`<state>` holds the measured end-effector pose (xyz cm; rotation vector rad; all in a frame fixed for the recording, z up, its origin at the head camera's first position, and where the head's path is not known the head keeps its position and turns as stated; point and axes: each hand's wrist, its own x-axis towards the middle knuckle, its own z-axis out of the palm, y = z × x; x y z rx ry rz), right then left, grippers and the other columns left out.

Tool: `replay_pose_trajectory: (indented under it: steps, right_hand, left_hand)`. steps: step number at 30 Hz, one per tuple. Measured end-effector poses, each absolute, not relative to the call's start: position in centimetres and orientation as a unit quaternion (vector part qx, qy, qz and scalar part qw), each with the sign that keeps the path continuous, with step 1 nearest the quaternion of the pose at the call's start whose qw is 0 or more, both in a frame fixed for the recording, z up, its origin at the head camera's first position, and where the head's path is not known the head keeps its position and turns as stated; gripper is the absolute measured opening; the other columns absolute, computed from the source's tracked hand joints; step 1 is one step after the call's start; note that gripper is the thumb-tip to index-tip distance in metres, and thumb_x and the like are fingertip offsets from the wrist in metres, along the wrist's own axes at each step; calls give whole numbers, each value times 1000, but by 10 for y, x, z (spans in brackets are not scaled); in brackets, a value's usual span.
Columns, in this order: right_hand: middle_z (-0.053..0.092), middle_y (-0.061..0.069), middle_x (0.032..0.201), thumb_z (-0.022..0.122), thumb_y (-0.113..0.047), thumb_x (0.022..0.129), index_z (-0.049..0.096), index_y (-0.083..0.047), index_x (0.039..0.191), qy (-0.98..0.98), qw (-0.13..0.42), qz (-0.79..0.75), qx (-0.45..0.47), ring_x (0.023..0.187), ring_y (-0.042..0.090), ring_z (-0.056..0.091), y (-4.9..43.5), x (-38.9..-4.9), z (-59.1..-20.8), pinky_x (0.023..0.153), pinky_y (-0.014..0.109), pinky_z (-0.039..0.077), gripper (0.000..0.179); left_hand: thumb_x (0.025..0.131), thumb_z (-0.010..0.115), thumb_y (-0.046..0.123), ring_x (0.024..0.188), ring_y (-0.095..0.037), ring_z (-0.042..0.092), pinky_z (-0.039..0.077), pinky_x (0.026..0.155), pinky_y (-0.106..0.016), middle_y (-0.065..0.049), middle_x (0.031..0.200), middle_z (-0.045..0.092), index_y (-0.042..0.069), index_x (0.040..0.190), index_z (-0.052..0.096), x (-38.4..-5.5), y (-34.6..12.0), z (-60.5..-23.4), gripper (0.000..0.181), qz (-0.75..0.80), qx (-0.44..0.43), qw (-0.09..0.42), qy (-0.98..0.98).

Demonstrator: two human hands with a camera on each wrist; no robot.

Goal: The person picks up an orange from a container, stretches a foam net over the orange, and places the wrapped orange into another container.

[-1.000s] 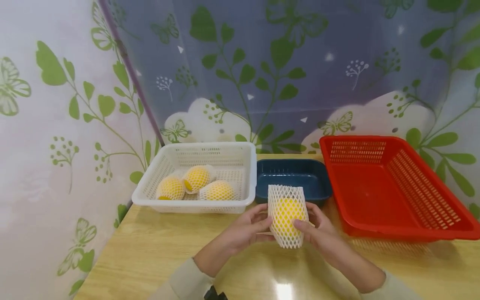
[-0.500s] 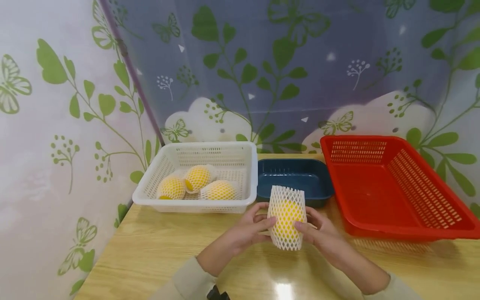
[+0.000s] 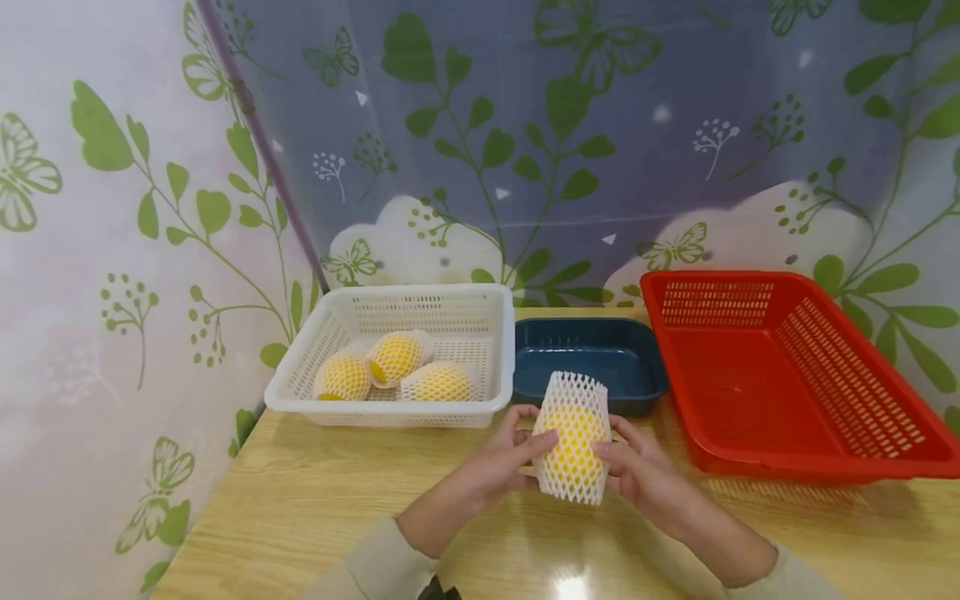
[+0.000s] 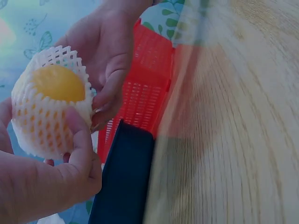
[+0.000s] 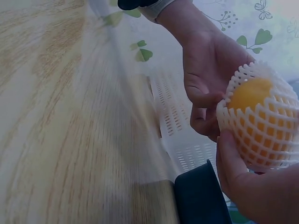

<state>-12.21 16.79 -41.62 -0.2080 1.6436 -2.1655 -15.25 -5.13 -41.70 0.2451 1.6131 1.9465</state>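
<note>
Between my two hands is a yellow fruit (image 4: 58, 84) in a white foam net sleeve (image 3: 576, 392), held upright above the front of the table. My left hand (image 3: 491, 467) grips it from the left, its thumb across the netting. From the other side my right hand (image 3: 648, 475) pinches the sleeve, thumb on the front and fingers behind. The sleeve's top stands up past the fruit in the head view. Both wrist views show bare yellow skin at one end opening of the sleeve. Some fingertips are hidden behind the netting.
Left at the back, a white basket (image 3: 420, 407) holds three netted yellow fruits (image 3: 393, 357). A dark blue tub (image 3: 592, 367) stands just behind my hands. A large red basket (image 3: 738, 375) is on the right. A patterned cloth (image 3: 480, 125) hangs behind the wooden table (image 3: 322, 492).
The netted fruit has tilted slightly and the yellow inside shows less brightly through the front. My left thumb has shifted a little right over the netting. Baskets and tub stay put.
</note>
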Motion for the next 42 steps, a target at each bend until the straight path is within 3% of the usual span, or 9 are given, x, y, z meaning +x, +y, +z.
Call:
replay_pose_trajectory:
  steps: [7,11,26,30,35,42]
  right_hand:
    - [60,-3,111,24,-16,99,41,-20,130,563,232,-783,-126,99,15,60,171,-122,-426,88,31,50,35]
    - [58,-2,108,20,-16,97,46,-17,121,572,235,-776,-122,100,15,57,172,-122,-427,88,31,48,36]
    - [55,-2,116,22,-17,98,32,-15,135,551,253,-784,-134,104,15,57,177,-123,-422,92,32,48,38]
    - [55,-3,118,26,-20,100,28,-19,137,557,250,-780,-140,106,15,57,178,-124,-420,95,32,46,37]
    - [55,-2,118,39,-21,102,27,-13,137,595,222,-765,-110,105,16,59,176,-124,-416,94,31,49,38]
    - [48,15,123,63,-26,95,25,-5,141,677,179,-714,-1,99,20,57,164,-121,-416,85,30,51,64]
  left_hand:
    - [91,68,27,79,-21,61,54,62,-32,-13,104,47,17,122,28,-147,-37,-415,52,709,79,258,652]
    - [88,71,28,71,-19,61,53,57,-28,-12,100,48,18,119,27,-145,-31,-415,55,694,79,242,673]
    - [90,69,25,74,-20,60,54,61,-32,-11,98,45,17,119,28,-145,-29,-411,51,699,83,257,662]
    - [92,68,22,83,-23,61,57,70,-39,-13,105,45,15,124,29,-146,-33,-410,50,715,82,270,640]
    - [95,63,20,98,-25,61,54,86,-47,-17,116,50,13,136,29,-148,-41,-414,54,740,74,302,596]
    - [94,51,14,107,-26,58,47,98,-50,-17,124,54,5,147,28,-148,-50,-427,58,779,61,360,509]
